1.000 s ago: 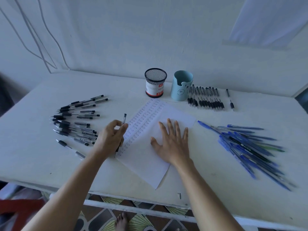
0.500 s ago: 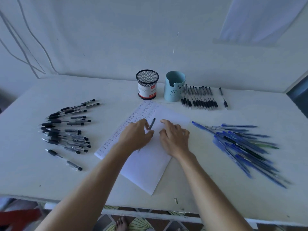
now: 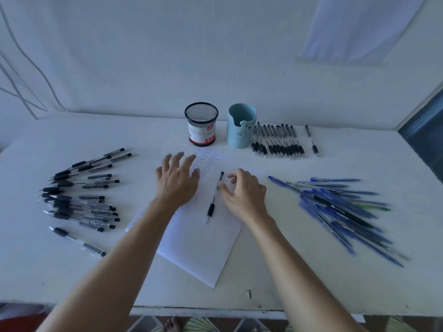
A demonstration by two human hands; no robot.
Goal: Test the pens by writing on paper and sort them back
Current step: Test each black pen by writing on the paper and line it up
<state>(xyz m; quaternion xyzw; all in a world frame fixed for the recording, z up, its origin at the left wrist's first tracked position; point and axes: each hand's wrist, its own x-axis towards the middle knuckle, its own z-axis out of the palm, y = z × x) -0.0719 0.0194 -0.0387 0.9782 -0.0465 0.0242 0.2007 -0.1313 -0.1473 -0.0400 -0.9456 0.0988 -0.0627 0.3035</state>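
The table [image 3: 311,283] carries the same spread as a second ago. The paper [image 3: 199,248] lies slantwise in the middle, with rows of small test words on its far part. A fan of black pens [image 3: 79,195] lies on the left and a heap of blue pens [image 3: 342,207] on the right. A neat row of black pens [image 3: 278,142] sits just beside the blue cup [image 3: 241,125], which stands next to the mesh cup [image 3: 201,124].

What has changed is who has the pen. A second ago the left hand [image 3: 178,185] held it at the paper's left edge while the right hand [image 3: 247,195] lay flat on the sheet. Half a second ago the two hands met over the paper. Now the left hand has let go and hovers palm down over the written rows, its fingers [image 3: 176,158] spread wide and holding nothing.

The right hand has lifted off its flat rest. Its fingers are curled, with the thumb against the upper barrel of the pen [image 3: 212,204]. The pen lies along the middle of the paper, cap end away from the person and tip toward them. It looks like a hand-over to the writing hand, so this pen's test probably comes next and sorting after that.
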